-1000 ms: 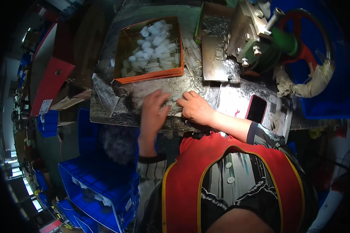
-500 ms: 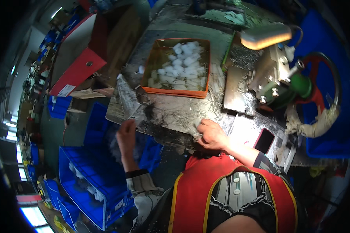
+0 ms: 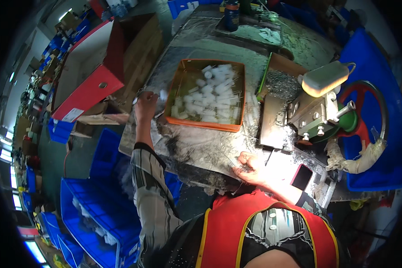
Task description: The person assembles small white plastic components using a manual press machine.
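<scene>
Cluttered metal workbench (image 3: 201, 143), left hand (image 3: 145, 103) beside orange tray (image 3: 204, 124), fingers curled on small white piece (image 3: 162, 94), right hand (image 3: 250, 167) pinching thin pins (image 3: 233, 164).

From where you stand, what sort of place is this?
Probably a small factory assembly bench: a hand press with a red wheel, an orange tray of small white parts, and blue bins beside the worn worktable.

One head-worn fisheye looks steeply down over the workbench (image 3: 201, 147).

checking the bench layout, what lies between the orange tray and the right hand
In the head view, only the scuffed metal worktop separates the orange tray from the right hand; no separate object lies there.
</scene>
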The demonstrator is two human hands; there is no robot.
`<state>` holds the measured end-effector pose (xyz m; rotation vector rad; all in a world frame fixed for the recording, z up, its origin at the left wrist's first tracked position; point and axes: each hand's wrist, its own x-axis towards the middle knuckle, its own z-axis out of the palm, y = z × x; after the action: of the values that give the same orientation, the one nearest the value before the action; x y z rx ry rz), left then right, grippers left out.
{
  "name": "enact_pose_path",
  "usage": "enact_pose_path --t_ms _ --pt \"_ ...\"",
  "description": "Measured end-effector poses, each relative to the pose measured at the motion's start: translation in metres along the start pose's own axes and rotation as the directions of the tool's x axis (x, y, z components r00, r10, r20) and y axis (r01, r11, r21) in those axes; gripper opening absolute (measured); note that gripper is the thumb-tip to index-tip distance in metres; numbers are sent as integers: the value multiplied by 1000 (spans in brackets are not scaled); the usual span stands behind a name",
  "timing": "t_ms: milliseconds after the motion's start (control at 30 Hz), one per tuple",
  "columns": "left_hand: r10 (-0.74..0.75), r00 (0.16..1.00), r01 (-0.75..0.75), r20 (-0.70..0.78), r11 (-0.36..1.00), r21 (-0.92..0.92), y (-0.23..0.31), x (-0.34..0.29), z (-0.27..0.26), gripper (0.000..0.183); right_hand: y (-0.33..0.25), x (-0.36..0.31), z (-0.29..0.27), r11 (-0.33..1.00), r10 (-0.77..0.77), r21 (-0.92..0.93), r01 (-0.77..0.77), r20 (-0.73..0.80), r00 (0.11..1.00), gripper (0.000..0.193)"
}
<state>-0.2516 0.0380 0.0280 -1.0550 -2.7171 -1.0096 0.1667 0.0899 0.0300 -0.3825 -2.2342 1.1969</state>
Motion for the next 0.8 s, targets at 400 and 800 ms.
enact_pose_path --t_ms 400,800 --pt "-242 946 306 214 887 -347 4 13 45 27 7 -3 -13 633 730 231 -739 141 669 24" --pt "-28 862 451 506 -413 -791 84 -172 11 11 -10 18 -23 680 563 433 -592 209 800 27"
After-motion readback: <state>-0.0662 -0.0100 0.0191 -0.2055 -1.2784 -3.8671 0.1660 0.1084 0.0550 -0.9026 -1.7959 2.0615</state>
